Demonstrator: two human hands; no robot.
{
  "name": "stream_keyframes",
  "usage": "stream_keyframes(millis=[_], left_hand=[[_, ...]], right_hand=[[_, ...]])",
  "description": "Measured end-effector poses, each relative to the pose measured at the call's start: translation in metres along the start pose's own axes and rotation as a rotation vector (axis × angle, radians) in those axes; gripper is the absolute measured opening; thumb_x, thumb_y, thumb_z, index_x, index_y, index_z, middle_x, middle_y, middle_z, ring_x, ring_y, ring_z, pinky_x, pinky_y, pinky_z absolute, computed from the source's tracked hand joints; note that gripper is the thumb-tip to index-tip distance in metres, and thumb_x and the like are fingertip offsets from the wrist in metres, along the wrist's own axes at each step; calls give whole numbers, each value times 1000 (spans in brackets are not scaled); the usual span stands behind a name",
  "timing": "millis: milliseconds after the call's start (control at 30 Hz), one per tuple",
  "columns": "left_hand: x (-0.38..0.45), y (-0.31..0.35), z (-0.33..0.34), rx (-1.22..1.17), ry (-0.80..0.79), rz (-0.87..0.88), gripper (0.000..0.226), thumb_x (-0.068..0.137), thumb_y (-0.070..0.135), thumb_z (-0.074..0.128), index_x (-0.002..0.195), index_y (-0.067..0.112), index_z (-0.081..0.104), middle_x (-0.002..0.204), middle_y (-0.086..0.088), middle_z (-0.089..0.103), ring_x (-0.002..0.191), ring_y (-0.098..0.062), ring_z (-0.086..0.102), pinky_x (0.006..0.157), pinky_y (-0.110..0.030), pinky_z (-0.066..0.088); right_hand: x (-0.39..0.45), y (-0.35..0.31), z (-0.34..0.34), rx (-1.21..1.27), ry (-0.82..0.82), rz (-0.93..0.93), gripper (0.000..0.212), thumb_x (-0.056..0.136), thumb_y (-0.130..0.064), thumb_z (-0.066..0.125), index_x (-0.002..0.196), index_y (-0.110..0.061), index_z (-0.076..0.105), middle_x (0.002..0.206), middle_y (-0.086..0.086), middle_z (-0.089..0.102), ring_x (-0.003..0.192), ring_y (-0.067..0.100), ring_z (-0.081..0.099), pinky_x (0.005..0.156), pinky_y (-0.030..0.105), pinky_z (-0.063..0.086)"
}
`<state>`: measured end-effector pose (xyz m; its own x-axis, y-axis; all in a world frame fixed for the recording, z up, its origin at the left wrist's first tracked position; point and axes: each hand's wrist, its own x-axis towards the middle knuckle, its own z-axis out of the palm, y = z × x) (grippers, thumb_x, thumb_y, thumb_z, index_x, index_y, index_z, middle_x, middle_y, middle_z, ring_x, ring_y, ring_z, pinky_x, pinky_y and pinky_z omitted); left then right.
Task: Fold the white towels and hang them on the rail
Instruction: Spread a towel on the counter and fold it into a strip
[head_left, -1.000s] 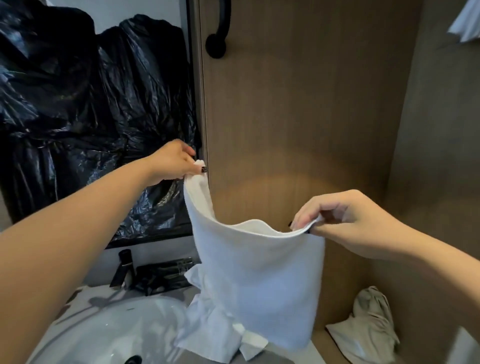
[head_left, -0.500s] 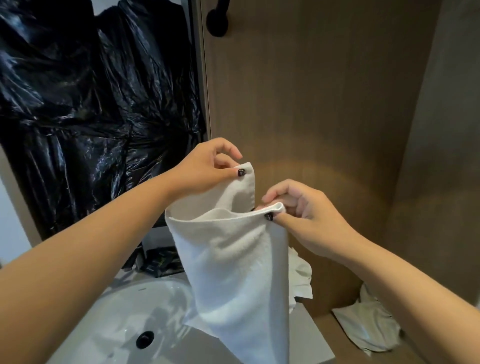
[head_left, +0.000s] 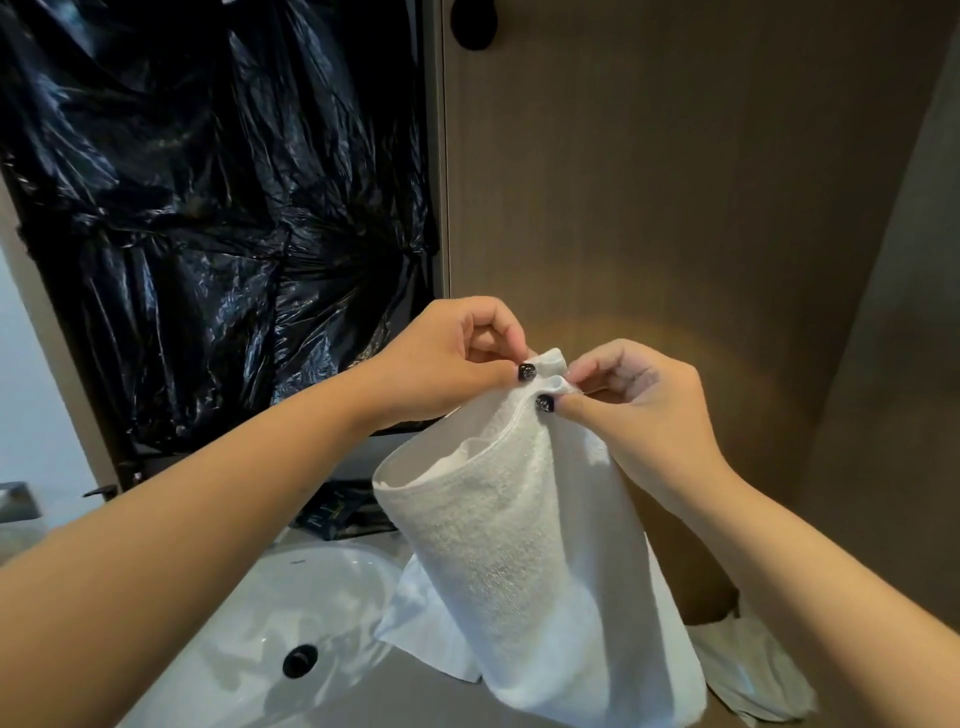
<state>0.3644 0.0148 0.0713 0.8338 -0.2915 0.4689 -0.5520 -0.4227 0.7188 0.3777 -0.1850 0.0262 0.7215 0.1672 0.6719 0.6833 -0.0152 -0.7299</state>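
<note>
Since a moment ago the two hands have come together, bringing the top corners of the white terry-cloth towel (head_left: 519, 545) almost to touching. The left hand (head_left: 447, 358) and right hand (head_left: 639, 405) each pinch a corner between thumb and fingers. The towel hangs doubled in the air above the white oval ceramic sink (head_left: 291, 613), in front of the brown wood-grain wall panel (head_left: 675, 208).

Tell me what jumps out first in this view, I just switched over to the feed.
Centre frame, the left hand and right hand pinch the top corners of a white towel together, and it hangs doubled over the sink. Crinkled black plastic sheeting fills the upper left. Another white towel lies on the counter behind the held one.
</note>
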Motion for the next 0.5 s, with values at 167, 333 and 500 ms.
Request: stream_keyframes(millis=[167, 333, 500], left_hand=[[0, 5, -1, -71, 72, 53, 18, 82, -6, 74, 85, 5, 60, 93, -11, 76, 88, -21, 74, 78, -24, 57], [-3, 6, -1, -96, 82, 95, 22, 80, -13, 72, 80, 2, 56, 91, -16, 74, 81, -17, 73, 75, -21, 55], [-6, 2, -4, -72, 71, 120, 25, 80, -17, 70, 77, 3, 56, 91, -18, 74, 84, -21, 73, 76, -23, 57]], right_hand=[[4, 4, 5, 99, 110, -7, 21, 62, -21, 86, 76, -13, 73, 80, 1, 70, 73, 11, 64, 69, 21, 54], [7, 10, 11, 180, 119, 41, 20, 58, -28, 83, 73, -20, 72, 94, 0, 68, 84, 10, 64, 76, 24, 55], [6, 21, 15, 175, 25, 134, 28, 75, -10, 80, 95, -14, 62, 91, 0, 70, 83, 10, 65, 77, 24, 56]])
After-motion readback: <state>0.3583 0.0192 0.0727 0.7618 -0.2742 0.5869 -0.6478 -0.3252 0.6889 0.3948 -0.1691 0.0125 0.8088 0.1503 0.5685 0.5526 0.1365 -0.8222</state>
